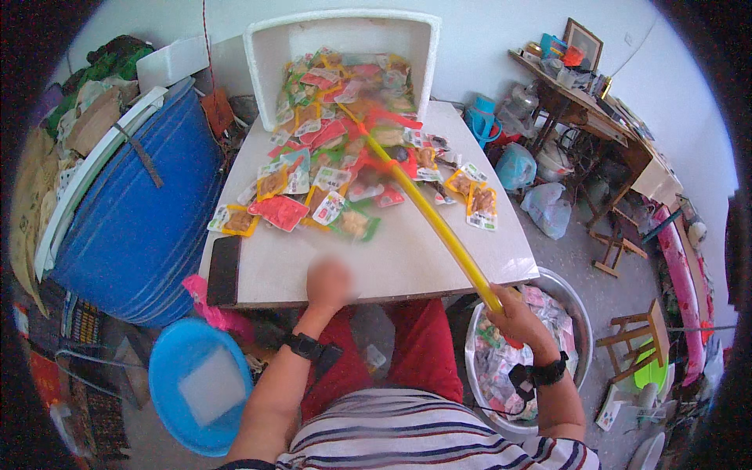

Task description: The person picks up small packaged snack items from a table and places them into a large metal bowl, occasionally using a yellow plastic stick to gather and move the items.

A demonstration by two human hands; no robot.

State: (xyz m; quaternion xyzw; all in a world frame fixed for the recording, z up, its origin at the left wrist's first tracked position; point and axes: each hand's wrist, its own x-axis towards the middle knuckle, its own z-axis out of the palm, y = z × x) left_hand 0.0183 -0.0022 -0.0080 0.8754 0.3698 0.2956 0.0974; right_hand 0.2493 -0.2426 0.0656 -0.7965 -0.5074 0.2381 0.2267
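My right hand [517, 317] grips the lower end of a yellow pole [435, 214] just off the table's front right corner. Red-orange parts, blurred at the far end, lie over a heap of small vacuum-packed food packets [329, 141]. These packets spill from a white foam box [432, 70] lying on its side at the back of the white table [388, 264]. My left hand [330, 282] is over the front edge, blurred; its fingers cannot be made out. A dark smartphone [224, 271] lies at the left corner.
A metal basin [581, 364] holding many packets stands on the floor at right. At left are a blue plastic basin [161, 376] with a white slab inside and a big blue barrel [147, 205]. Wooden stools [637, 338] and plastic bags [546, 208] are farther right.
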